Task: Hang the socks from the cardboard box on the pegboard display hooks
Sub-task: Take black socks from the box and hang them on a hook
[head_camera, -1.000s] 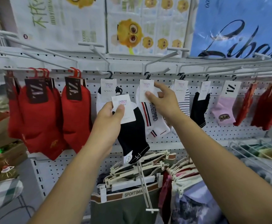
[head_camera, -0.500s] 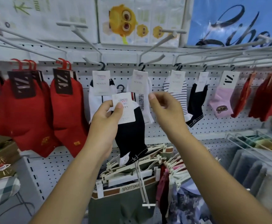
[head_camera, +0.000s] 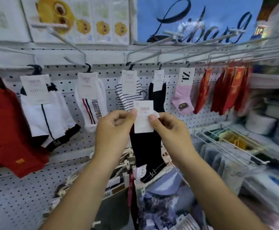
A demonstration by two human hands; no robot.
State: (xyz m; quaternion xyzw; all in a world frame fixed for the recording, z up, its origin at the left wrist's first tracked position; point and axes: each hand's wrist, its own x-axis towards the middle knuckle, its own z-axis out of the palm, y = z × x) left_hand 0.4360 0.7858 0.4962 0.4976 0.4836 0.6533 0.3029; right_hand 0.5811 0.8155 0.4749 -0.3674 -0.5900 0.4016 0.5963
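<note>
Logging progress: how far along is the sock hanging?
Done: several pairs hang on the hooks, such as the striped socks and pink socks. In hand: left hand and right hand pinch the black socks' card, unhung. The box is out of view.

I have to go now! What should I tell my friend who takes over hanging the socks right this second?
Left hand and right hand: both pinch the white card of one black sock, held in front of the pegboard, not on a hook.
Done: several pairs hang along the hooks, such as the striped sock and pink sock.
Left: slip this sock's small hanger onto a hook. The box is out of view.
</note>
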